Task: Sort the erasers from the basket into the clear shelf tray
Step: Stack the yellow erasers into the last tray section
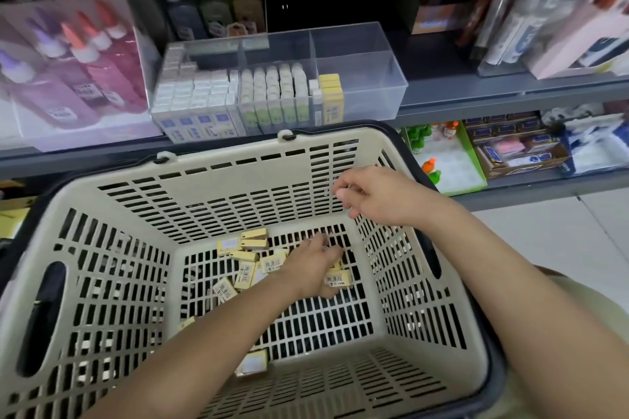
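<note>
The beige slotted basket [218, 177] sits in front of a shelf [476, 88], and yellow erasers [245, 274] lie scattered across its floor, most bunched toward the far side and a few strays nearer the person. The left hand [316, 262] reaches down to the floor and rests on the bunch with its fingers bent over them; I cannot tell whether it grips one. The right hand [367, 196] hovers above the far right corner, its fingers loosely curled with nothing showing in them. The clear tray [360, 78] stands on the shelf just behind the basket. Its left section holds white boxes [194, 88], its middle section holds rows of pale sticks [272, 92], and a yellow stack [331, 92] of erasers stands against the divider in the right section.
</note>
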### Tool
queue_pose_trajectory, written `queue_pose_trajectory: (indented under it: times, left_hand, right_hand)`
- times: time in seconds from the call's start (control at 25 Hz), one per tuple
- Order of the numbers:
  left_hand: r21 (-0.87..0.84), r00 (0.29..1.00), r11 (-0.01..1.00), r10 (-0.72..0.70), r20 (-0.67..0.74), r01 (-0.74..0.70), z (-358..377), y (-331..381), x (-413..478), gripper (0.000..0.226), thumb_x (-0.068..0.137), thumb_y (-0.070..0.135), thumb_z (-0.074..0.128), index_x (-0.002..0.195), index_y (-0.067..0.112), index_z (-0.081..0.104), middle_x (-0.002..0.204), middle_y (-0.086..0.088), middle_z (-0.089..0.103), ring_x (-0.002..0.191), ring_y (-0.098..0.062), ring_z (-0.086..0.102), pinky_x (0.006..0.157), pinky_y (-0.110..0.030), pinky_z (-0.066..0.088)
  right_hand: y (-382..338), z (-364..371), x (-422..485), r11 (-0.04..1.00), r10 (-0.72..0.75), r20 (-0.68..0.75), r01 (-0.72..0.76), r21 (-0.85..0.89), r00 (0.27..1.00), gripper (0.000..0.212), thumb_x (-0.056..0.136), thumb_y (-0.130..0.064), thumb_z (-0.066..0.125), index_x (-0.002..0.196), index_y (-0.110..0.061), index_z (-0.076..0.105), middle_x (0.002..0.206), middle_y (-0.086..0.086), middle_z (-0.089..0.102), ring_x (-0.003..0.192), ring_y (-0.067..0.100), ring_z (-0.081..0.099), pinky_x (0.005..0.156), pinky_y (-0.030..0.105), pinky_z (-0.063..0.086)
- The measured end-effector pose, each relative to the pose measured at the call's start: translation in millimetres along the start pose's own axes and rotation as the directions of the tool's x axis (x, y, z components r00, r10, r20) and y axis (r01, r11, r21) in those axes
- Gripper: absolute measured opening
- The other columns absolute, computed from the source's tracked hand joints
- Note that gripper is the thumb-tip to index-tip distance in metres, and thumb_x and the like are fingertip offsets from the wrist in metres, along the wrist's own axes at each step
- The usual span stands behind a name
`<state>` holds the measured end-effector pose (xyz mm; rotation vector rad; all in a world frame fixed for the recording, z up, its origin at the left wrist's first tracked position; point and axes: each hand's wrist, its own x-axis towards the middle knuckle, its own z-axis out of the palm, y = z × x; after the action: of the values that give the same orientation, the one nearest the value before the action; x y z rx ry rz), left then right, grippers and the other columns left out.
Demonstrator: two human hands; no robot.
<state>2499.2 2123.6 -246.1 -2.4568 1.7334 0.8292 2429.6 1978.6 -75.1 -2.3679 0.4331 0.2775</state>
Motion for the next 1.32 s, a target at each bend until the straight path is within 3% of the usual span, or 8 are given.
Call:
queue_pose_trajectory:
  times: [0.2, 0.36, 0.48, 0.56, 0.8, 1.0, 1.2, 1.32]
  left_hand:
    - [-0.453, 0.982, 0.872, -0.181, 0.053, 0.185, -21, -14, -24, 0.066, 0.07, 0.031, 0.078, 0.124, 0.028, 0.04, 0.117, -0.004, 0.043, 0.101, -0.017, 0.05, 0.088, -0.029, 0.048]
    - [-0.951, 0.955, 0.188, -0.215, 0.205, 0.246, -63, -38, -62, 0.058, 0.063, 0.023, 0.085, 0.112, 0.024, 0.053, 0.095, -0.006, 0.054, 0.073, -0.013, 0.051, 0.062, -0.023, 0.046]
    - [-0.925, 0.954, -0.285, -0.091, 0.286, 0.25, -85, -64, -101, 0.081, 0.048, 0.022, 0.092, 0.119, 0.014, 0.054, 0.105, -0.013, 0.059, 0.078, -0.02, 0.06, 0.067, -0.028, 0.053]
    - [-0.875, 0.957, -0.426, -0.064, 0.283, 0.23, -88, -80, -121, 0.083, 0.044, 0.016, 0.093, 0.117, 0.006, 0.054, 0.11, -0.021, 0.062, 0.087, -0.031, 0.066, 0.068, -0.035, 0.057]
    - [-0.808, 0.965, -0.577, -0.125, 0.231, 0.119, -84, -103, -138, 0.036, 0.076, 0.004, 0.063, 0.11, 0.007, 0.053, 0.11, -0.031, 0.063, 0.1, -0.047, 0.062, 0.07, -0.037, 0.06]
    - [-0.818, 0.946, -0.572, -0.226, 0.23, 0.062, -73, -111, -129, 0.042, 0.074, 0.008, 0.067, 0.114, 0.009, 0.054, 0.1, -0.023, 0.069, 0.095, -0.038, 0.066, 0.064, -0.032, 0.059]
    - [-0.84, 0.882, -0.509, -0.29, 0.372, 0.188, -61, -114, -122, 0.057, 0.075, 0.02, 0.072, 0.126, 0.005, 0.052, 0.102, -0.017, 0.065, 0.088, -0.029, 0.066, 0.065, -0.033, 0.057]
    - [-0.82, 0.872, -0.512, -0.244, 0.425, 0.257, -63, -102, -117, 0.063, 0.063, 0.044, 0.076, 0.113, 0.008, 0.061, 0.103, -0.016, 0.066, 0.091, -0.029, 0.065, 0.071, -0.041, 0.055]
  right_hand:
    - [-1, 0, -1, 1.0, -0.005, 0.015, 0.006, -0.016, 1.0, 0.022, 0.096, -0.03, 0.045, 0.11, -0.021, 0.06, 0.095, -0.002, 0.067, 0.08, 0.009, 0.067, 0.083, 0.034, 0.052]
    - [-5, 0, -3, 0.995, 0.007, 0.068, 0.0, -0.104, 0.998, 0.025, 0.097, -0.029, 0.044, 0.114, -0.019, 0.059, 0.098, -0.005, 0.063, 0.091, 0.013, 0.063, 0.084, 0.033, 0.05]
    - [-15, 6, -7, 0.959, -0.012, 0.198, 0.067, -0.275, 0.98, 0.026, 0.096, -0.032, 0.045, 0.113, -0.02, 0.06, 0.089, -0.013, 0.052, 0.092, 0.011, 0.056, 0.077, 0.026, 0.042]
    - [-27, 24, 3, 0.894, -0.027, 0.325, 0.168, -0.415, 0.945, 0.027, 0.093, -0.034, 0.05, 0.112, -0.017, 0.061, 0.092, -0.009, 0.056, 0.09, 0.013, 0.056, 0.077, 0.027, 0.042]
    - [-26, 129, 42, 0.701, 0.05, 0.505, 0.33, -0.632, 0.862, 0.061, 0.078, -0.037, 0.071, 0.127, -0.013, 0.045, 0.122, 0.006, 0.053, 0.105, 0.022, 0.054, 0.083, 0.036, 0.048]
    - [0, 169, 38, 0.682, -0.018, 0.474, 0.358, -0.638, 0.88, 0.074, 0.073, -0.041, 0.072, 0.131, -0.012, 0.036, 0.127, 0.009, 0.042, 0.103, 0.024, 0.052, 0.072, 0.031, 0.045]
    - [-17, 144, 38, 0.908, -0.067, 0.302, 0.184, -0.377, 0.951, 0.06, 0.07, -0.042, 0.068, 0.117, -0.021, 0.039, 0.108, -0.002, 0.043, 0.088, 0.013, 0.05, 0.061, 0.021, 0.041]
    - [-46, 123, 39, 0.982, -0.131, 0.115, 0.145, -0.122, 0.985, 0.056, 0.066, -0.041, 0.073, 0.11, -0.027, 0.041, 0.106, -0.006, 0.043, 0.093, 0.01, 0.049, 0.071, 0.022, 0.043]
